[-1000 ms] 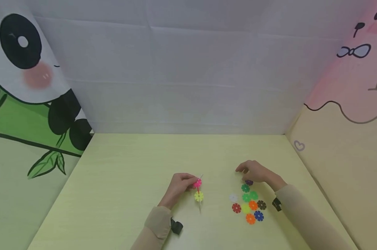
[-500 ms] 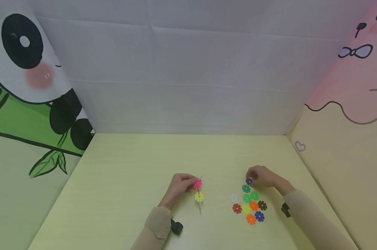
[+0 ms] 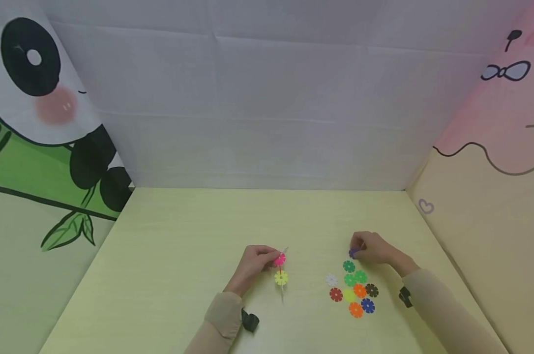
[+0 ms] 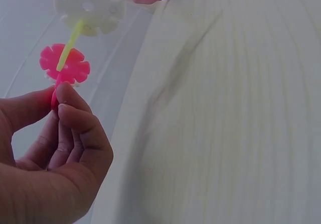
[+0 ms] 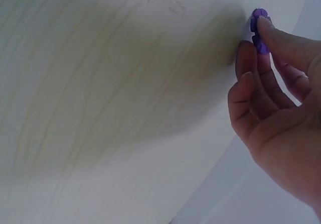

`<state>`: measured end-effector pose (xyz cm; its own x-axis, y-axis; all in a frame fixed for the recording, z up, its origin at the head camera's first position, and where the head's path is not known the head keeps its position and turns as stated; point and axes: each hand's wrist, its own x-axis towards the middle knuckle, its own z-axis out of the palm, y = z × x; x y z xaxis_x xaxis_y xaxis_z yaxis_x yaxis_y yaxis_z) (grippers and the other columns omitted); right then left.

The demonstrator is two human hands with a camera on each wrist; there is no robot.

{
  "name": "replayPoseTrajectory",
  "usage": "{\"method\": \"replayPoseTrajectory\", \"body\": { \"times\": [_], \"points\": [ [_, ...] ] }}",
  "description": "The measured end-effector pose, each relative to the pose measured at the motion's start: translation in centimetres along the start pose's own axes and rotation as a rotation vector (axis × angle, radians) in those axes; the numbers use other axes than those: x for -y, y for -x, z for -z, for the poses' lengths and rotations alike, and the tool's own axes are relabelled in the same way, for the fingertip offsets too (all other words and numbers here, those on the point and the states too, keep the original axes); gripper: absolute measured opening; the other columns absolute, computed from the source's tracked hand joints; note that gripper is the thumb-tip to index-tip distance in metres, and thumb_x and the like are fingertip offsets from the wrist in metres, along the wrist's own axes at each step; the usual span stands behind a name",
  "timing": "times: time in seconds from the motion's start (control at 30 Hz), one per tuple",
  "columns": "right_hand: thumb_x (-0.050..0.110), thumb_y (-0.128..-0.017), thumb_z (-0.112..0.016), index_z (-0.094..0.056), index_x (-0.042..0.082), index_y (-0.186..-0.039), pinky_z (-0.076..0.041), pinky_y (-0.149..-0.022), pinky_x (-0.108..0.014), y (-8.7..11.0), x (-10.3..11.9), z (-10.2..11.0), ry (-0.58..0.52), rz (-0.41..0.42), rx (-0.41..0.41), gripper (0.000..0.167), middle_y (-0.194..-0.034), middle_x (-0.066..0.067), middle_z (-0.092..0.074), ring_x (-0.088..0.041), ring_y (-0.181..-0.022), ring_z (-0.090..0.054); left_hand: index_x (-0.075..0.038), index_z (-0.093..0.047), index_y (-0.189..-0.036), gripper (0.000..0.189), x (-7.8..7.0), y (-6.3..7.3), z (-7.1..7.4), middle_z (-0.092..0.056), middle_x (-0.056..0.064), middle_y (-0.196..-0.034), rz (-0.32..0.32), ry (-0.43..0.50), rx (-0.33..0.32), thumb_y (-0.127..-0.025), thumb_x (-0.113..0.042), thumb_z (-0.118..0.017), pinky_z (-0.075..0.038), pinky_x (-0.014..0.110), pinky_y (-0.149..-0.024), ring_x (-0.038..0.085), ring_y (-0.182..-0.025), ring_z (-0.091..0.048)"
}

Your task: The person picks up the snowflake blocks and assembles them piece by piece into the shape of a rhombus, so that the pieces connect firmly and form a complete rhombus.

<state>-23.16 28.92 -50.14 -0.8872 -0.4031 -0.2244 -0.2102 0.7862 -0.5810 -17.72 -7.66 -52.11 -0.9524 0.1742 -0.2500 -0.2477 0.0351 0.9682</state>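
Red disc (image 3: pixel 336 295) on the table (image 3: pixel 196 231) taken as landmark. Left of it, the left hand (image 3: pixel 257 260) pinches the string of joined discs (image 3: pixel 281 278) by an edge-on pinkish-red disc (image 4: pixel 55 97), thumb against forefinger, remaining fingers curled in. Beyond the red disc, slightly right, the right hand (image 3: pixel 371 247) has thumb and fingertips closed on a purple disc (image 5: pixel 259 44), tipped on edge; whether it touches the table, I can't tell. White disc (image 3: pixel 331 280) just beyond the landmark. My reading: thin plastic, very light, stiff, smooth enough to slip sideways; slotted rims probably tough, joints likelier to twist loose. Best hold: opposite faces near the rim, slots uncovered.
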Motion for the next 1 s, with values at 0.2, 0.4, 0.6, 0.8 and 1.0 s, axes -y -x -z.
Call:
{"method": "replayPoseTrajectory", "body": {
  "times": [0.2,0.4,0.6,0.8,1.0],
  "points": [
    [0.005,-0.086,-0.07,-0.067,0.006,-0.099,-0.05,-0.071,-0.032,-1.2,0.9,-0.3,-0.076,0.086,-0.11,0.013,-0.087,0.0,-0.061,-0.018,-0.08,-0.058,-0.001,-0.073,-0.093,0.02,0.1,-0.1,0.0,-0.069,0.007,-0.083,0.002,0.008,-0.001,-0.085,-0.019,-0.073,-0.05,0.031,-0.066,0.015,-0.069,-0.063],
    [0.01,-0.089,-0.069,-0.068,0.002,-0.105,-0.053,-0.071,-0.03,-2.6,3.4,-1.7,-0.273,0.118,-0.126,0.018,-0.093,-0.005,-0.065,-0.019,-0.081,-0.063,0.001,-0.073,-0.095,0.022,-0.1,0.0,-0.1,-0.069,0.006,-0.083,-0.007,-0.002,0.001,-0.086,-0.019,-0.072,-0.051,0.035,-0.069,0.015,-0.07,-0.063],
    [0.011,-0.09,-0.068,-0.068,-0.001,-0.106,-0.053,-0.073,-0.041,-3.3,5.7,-2.7,-0.37,0.159,-0.099,0.02,-0.094,-0.009,-0.066,-0.027,-0.08,-0.066,0.002,-0.072,-0.096,0.022,-0.2,0.0,-0.2,-0.069,0.007,-0.083,0.002,0.001,-0.007,-0.086,-0.018,-0.072,-0.051,0.037,-0.07,0.015,-0.07,-0.063],
    [0.009,-0.09,-0.067,-0.067,-0.002,-0.108,-0.052,-0.074,-0.046,-3.8,7.2,-3.2,-0.422,0.171,-0.075,0.021,-0.095,-0.01,-0.066,-0.033,-0.083,-0.066,0.0,-0.072,-0.095,0.021,-0.4,-0.1,-0.2,-0.069,0.007,-0.082,0.019,-0.008,-0.014,-0.086,-0.019,-0.072,-0.051,0.034,-0.068,0.014,-0.068,-0.062],
    [0.009,-0.09,-0.067,-0.067,-0.002,-0.11,-0.052,-0.075,-0.047,-4.2,8.4,-3.6,-0.442,0.204,-0.056,0.023,-0.096,-0.012,-0.066,-0.035,-0.084,-0.066,-0.002,-0.073,-0.095,0.021,-0.5,-0.1,-0.2,-0.069,0.006,-0.081,0.017,-0.021,-0.013,-0.086,-0.02,-0.073,-0.05,0.032,-0.066,0.014,-0.067,-0.061]
  ]
}}
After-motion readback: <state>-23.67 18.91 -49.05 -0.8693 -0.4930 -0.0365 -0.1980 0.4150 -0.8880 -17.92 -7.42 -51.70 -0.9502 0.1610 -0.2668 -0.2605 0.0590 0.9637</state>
